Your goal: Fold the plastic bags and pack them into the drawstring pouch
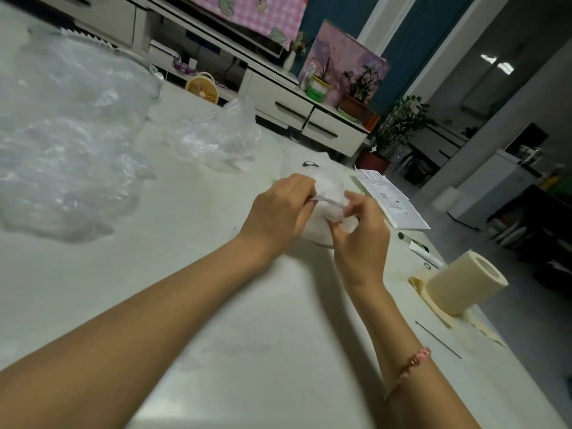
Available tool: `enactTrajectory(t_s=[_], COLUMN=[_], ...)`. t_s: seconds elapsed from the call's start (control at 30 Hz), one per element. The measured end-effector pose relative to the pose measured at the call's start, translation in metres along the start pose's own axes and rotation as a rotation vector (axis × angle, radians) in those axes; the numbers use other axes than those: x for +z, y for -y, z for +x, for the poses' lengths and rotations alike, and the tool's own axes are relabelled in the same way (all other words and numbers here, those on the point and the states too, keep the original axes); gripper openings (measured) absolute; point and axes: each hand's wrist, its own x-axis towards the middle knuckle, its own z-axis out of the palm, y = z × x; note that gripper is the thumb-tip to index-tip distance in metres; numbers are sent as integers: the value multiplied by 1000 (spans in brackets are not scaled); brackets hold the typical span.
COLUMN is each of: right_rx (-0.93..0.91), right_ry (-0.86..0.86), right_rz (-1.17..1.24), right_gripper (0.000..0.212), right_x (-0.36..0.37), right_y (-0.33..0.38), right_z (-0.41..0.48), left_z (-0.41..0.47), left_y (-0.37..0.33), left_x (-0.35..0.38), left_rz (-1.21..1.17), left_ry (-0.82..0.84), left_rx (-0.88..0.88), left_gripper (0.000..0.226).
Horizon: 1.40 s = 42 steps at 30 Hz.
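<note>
Plastic bag (333, 208), white and crumpled, left hand (278, 210) and right hand (362, 243) fingers pinching it

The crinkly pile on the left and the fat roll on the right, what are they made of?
The crinkly pile looks like thin clear plastic film: see-through, glossy, with wrinkles that catch the light. The fat roll looks like matte cream paper or paper tape, wound round a hollow core; which one, I cannot tell.
</note>
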Motion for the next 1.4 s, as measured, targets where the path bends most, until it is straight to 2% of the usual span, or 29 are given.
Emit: enactTrajectory(t_s=[0.07, 0.13, 0.2, 0.27, 0.4, 0.5, 0.57, 0.6, 0.67, 0.73, 0.83, 0.9, 0.93, 1.0, 1.07, 1.13, 1.2, 1.23, 1.3, 1.37, 1.4], right_rx=[-53, -115, -31, 79, 66, 192, 235, 191, 31, -37, -54, -29, -54, -185, -288, -251, -230, -201, -162, -122, -93], right_ry=[-48, -52, 68, 202, 468, 720, 802, 793, 673, 585, 770, 936, 990, 974, 845, 760, 746, 721, 666, 615, 582], right_rz=[-81, -211, -314, -437, -618, -467, -429, -492, -566, -406, -49, 165, 175, 120, 25, 33, 52, 80, 124, 178, 200], right_gripper=[23, 28, 25, 18, 16, 26, 38, 41, 41, 36, 36, 53, 63, 62, 36, 16, 7, 6, 22, 32, 31], right_x=[8, 15, 21, 24, 29, 21, 8, 0, -5, -1, 19, 39, 50, 74, 87, 88, 75, 65, 42, 23, 12], right_y=[3, 5, 8, 13, 19, 20, 30, 35, 61, 95, 138, 167, 175, 193, 201, 205, 199, 194, 182, 170, 159], right_z=[6, 12, 18, 25, 29, 30, 30, 31, 25, 15, -5, -22, -28, -40, -45, -45, -40, -38, -39, -43, -49], left_z=[-3, -5, -8, -12, -13, -23, -31, -33, -41, -53, -79, -93, -96, -102, -103, -103, -102, -101, -101, -104, -105], left_y=[-4, -7, -10, -13, -10, -10, -14, -18, -24, -28, -39, -40, -40, -39, -40, -37, -41, -42, -45, -42, -43], left_x=[0, -4, -5, -6, -13, -22, -31, -35, -58, -87, -131, -163, -170, -191, -197, -204, -202, -202, -202, -202, -198], left_rz=[-36, -50, -40, -5, 189, 301, 257, 213, 143, 97, 46, 29, 29, 42, 13, 7, -17, -15, -21, 10, 47], left_ry=[24, 33, 34, 62, 263, 427, 429, 382, 199, -32, -378, -584, -663, -713, -676, -594, -556, -551, -578, -626, -598], left_rx=[-36, -82, -113, -129, -243, -292, -309, -299, -282, -306, -431, -585, -671, -792, -905, -977, -1007, -998, -979, -894, -824], left_gripper=[13, 26, 35, 34, 16, 34, 42, 42, 35, 31, 29, 26, 30, 37, 36, 33, 31, 30, 27, 25, 24])
